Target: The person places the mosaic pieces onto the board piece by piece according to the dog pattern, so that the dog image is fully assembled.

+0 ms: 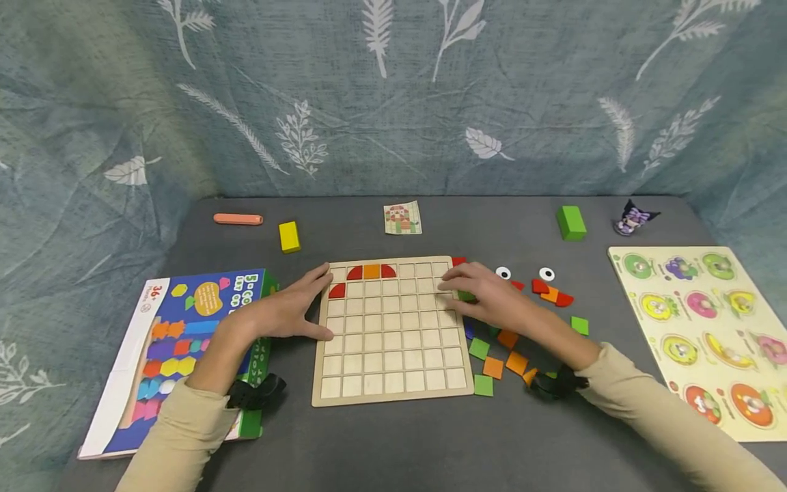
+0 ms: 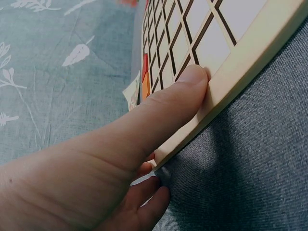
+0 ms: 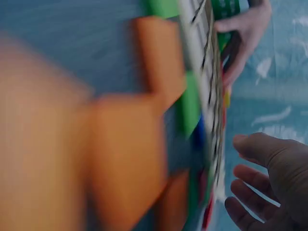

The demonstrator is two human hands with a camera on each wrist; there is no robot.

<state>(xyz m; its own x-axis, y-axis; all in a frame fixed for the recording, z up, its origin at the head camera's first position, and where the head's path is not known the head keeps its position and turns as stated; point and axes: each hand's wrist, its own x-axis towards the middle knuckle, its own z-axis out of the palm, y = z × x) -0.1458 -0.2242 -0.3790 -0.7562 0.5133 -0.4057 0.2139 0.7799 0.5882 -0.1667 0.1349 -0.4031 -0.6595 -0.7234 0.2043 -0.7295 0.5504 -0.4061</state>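
A wooden grid board (image 1: 393, 398) lies between my hands. In its top row an orange square tile (image 1: 371, 271) sits between two red curved tiles (image 1: 354, 274); another red tile (image 1: 337, 291) lies one row lower at the left. My left hand (image 1: 285, 307) is spread along the board's left edge. In the left wrist view its thumb (image 2: 180, 89) rests on the wooden rim, with the other fingers by the far corner. Over the board's right edge, my right hand (image 1: 486, 294) has loosely extended fingers and nothing held in them.
Right of the board lie loose green tiles (image 1: 479, 348), orange tiles (image 1: 517, 363) and red pieces. A toy box (image 1: 203, 294) stands left, a fruit puzzle board (image 1: 633, 273) right. Behind are a picture card (image 1: 402, 218), a yellow block (image 1: 289, 237) and a green block (image 1: 572, 223).
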